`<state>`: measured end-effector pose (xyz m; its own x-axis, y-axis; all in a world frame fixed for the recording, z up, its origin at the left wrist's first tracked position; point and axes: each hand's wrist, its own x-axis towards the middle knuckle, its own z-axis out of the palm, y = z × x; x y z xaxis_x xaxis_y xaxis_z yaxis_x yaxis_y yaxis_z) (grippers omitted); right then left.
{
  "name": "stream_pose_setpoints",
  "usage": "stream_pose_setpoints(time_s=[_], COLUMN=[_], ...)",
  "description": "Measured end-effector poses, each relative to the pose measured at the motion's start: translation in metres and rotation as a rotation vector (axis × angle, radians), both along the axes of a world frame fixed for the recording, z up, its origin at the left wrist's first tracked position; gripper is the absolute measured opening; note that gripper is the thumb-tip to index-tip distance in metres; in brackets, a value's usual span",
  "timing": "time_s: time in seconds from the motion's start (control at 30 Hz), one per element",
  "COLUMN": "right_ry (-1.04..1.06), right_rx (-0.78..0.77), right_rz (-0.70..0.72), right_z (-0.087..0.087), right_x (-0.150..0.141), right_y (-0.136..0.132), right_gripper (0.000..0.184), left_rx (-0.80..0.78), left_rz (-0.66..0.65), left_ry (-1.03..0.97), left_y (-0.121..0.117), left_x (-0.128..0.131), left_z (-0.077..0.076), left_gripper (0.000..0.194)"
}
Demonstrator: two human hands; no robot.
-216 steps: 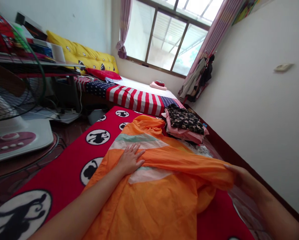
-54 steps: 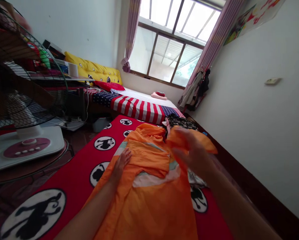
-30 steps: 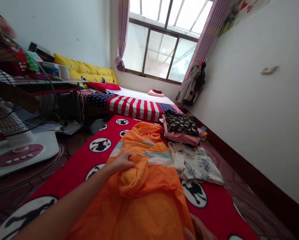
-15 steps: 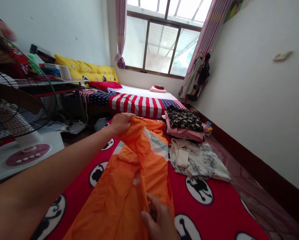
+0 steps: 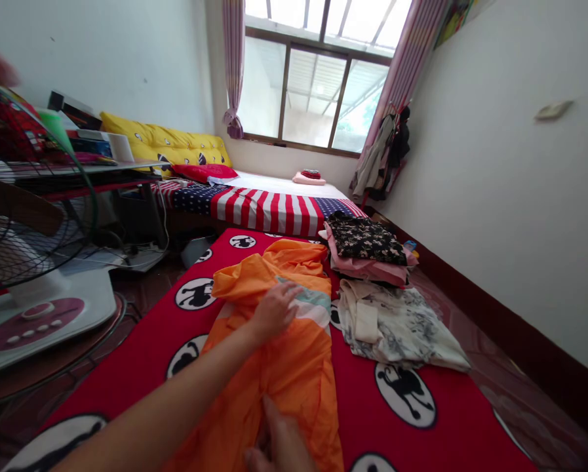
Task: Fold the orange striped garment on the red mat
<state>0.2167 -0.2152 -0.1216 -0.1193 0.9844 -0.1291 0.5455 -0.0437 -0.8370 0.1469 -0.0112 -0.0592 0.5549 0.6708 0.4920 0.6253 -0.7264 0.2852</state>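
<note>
An orange jacket point(image 5: 298, 373) with a white and grey-green band lies lengthwise on a red cover point(image 5: 392, 446) printed with black cats in white ovals. My left hand point(image 5: 276, 309) rests on the jacket's upper part near the band, fingers stretched out and holding nothing. Lower down, my right hand point(image 5: 281, 442) is at the jacket's front edge, thumb and index finger about the cloth; the hand is slightly blurred and partly cut off by the frame. Beside the jacket on the right lies a folded white garment with a grey pattern point(image 5: 406, 324).
Behind the white garment stands a pile of folded clothes point(image 5: 367, 239), black floral on pink. A bed with a flag-striped cover point(image 5: 269, 206) is at the back. A fan point(image 5: 33, 314) and a cluttered desk point(image 5: 101, 172) stand left; a wall point(image 5: 510, 216) runs along the right.
My left hand has let go of the jacket's upper left part and moved right and down onto it. That part now lies flatter. My right hand has shifted slightly left and down.
</note>
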Motion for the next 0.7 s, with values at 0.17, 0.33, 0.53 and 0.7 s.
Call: stream_pose_setpoints(time_s=[0.17, 0.33, 0.53, 0.7], right_ry=[-0.02, -0.443, -0.914, -0.916], right_rx=[-0.009, 0.532, 0.444, 0.208], right_rz=[0.08, -0.192, -0.013, -0.127], right_z=[0.04, 0.062, 0.026, 0.009], right_x=[0.036, 0.097, 0.119, 0.121], right_y=[0.037, 0.126, 0.203, 0.226], right_gripper=[0.024, 0.034, 0.058, 0.067], left_rx=[-0.231, -0.236, -0.188, -0.184], left_rz=[0.071, 0.193, 0.183, 0.166], left_ry=[0.199, 0.21, 0.229, 0.252], left_y=[-0.002, 0.008, 0.006, 0.01], left_x=[0.012, -0.004, -0.005, -0.007], left_z=[-0.045, -0.049, -0.052, -0.055], left_gripper=[0.059, 0.065, 0.062, 0.063])
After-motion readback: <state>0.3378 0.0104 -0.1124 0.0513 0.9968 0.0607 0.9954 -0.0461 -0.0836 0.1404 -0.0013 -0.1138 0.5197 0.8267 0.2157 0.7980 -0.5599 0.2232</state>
